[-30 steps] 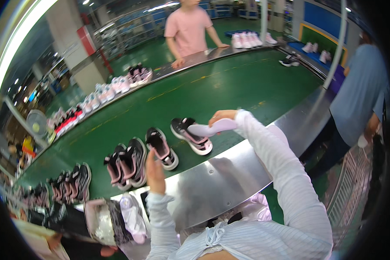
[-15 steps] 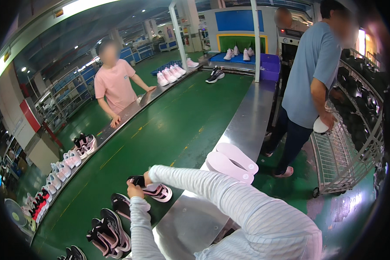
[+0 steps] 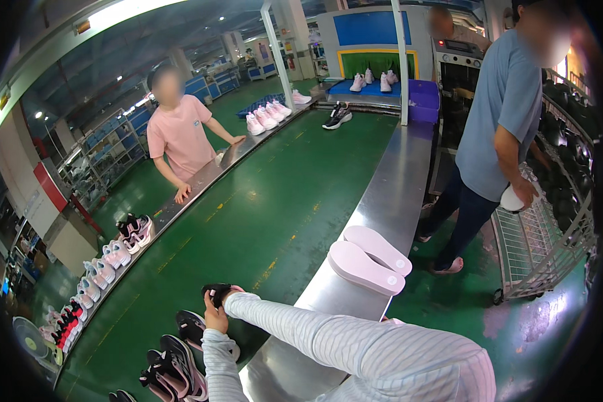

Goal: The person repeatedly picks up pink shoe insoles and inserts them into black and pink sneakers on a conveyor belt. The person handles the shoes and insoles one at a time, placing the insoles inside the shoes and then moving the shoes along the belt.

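Observation:
Over the green belt, a black sneaker (image 3: 216, 293) is between my two hands. My left hand (image 3: 214, 317) is closed round the near side of it. At its right side, my right hand (image 3: 234, 290) grips the shoe, mostly hidden behind my own striped sleeve. Just below my left hand lies another black and pink sneaker (image 3: 190, 327), partly covered by my left arm. Nearer to me, several more black and pink sneakers (image 3: 174, 365) stand on the belt.
Two pale pink soles (image 3: 365, 264) lie on the metal ledge (image 3: 388, 177) to my right. Sneakers (image 3: 100, 268) line the far-left ledge. A person in pink (image 3: 181, 134) stands across the belt. On the right, a person in blue (image 3: 499, 114) holds a white item beside a wire cart (image 3: 526, 248).
My hands have moved slightly down in the picture with the sneaker, which has turned so its pink side no longer shows. The person in blue has shifted right.

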### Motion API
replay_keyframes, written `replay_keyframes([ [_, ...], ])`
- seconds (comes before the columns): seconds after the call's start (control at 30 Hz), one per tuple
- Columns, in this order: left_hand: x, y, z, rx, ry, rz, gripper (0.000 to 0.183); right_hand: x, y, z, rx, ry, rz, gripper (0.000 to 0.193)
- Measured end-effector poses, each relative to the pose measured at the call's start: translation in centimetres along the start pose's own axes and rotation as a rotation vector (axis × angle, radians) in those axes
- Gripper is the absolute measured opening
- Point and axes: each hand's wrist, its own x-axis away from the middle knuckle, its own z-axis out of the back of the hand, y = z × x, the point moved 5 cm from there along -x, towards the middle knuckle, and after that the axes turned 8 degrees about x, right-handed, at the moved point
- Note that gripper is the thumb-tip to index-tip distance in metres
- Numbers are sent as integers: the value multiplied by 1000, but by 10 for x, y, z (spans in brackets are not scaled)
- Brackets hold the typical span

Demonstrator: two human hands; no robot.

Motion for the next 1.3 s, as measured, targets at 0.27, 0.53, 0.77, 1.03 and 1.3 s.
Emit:
replay_keyframes([
  [0.27, -6, 34, -25, 110, -47, -94, 59, 26, 33, -10, -331, 5, -44, 30],
  [0.53, -18, -18, 13, -74, 181, -254, 51, 145, 10, 12, -407, 678, -33, 31],
  [0.77, 1, 86, -20, -300, 42, -272, 13, 299, 84, -154, -847, 802, -134, 23],
  [1.03, -35, -8, -62, -887, -511, 165, 24, 354, 101, -199, -850, 1092, -217, 21],
  [1.3, 2, -2, -45, -959, -625, 266, 24, 355, 98, -201, -856, 1075, -99, 19],
])
